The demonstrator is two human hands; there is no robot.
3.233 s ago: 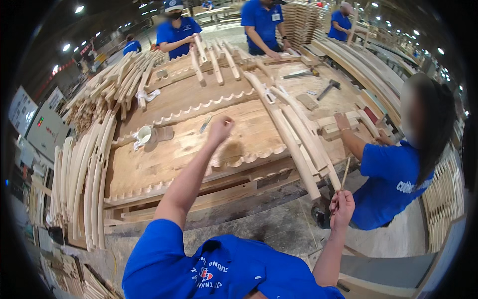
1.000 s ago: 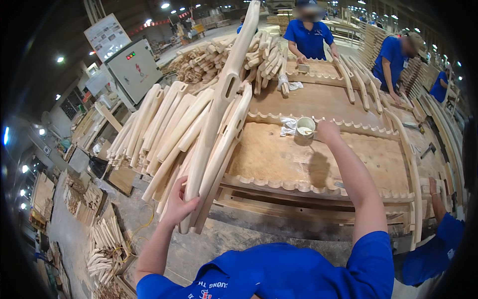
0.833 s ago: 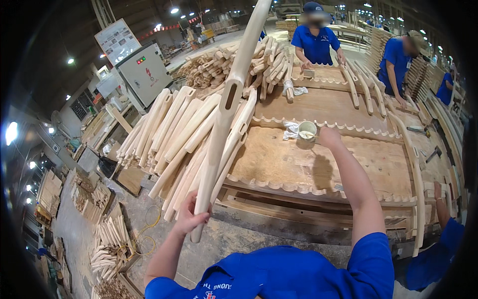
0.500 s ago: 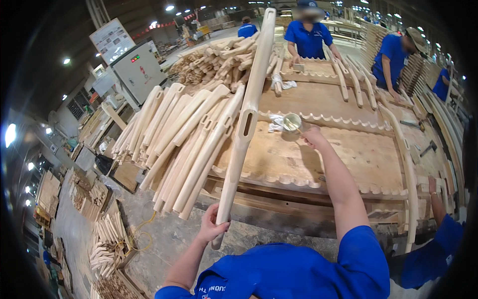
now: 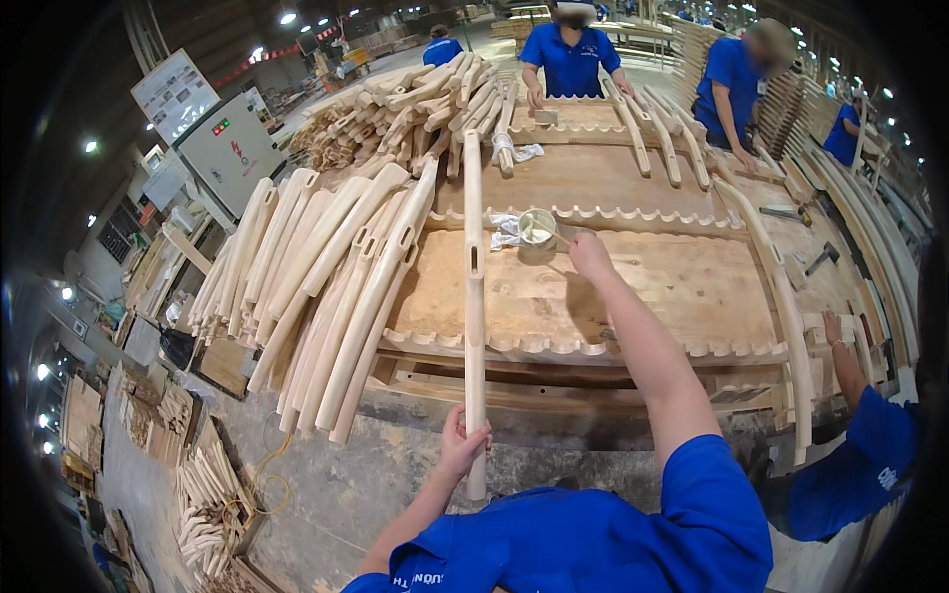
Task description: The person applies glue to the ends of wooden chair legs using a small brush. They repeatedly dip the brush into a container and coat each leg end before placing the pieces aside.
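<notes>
The long wooden leg piece [image 5: 474, 296], pale and with a slot near its middle, is standing almost upright at the near edge of the tabletop [image 5: 692, 296], its long axis running from the floor up and away from the person. The left hand [image 5: 461, 447] is gripping it near the lower end, the fingers [image 5: 481, 436] closing fully around the wood. The right hand [image 5: 590, 255] is reaching further out over the tabletop, and its fingers are pinching a thin brush or stick just beside the small glue cup [image 5: 537, 226]; how tightly, I cannot tell. On the left a bundle of similar leg pieces [image 5: 326, 287] is leaning against the tabletop, close to the held piece. A co-worker's hand [image 5: 830, 329] is resting at the right edge.
</notes>
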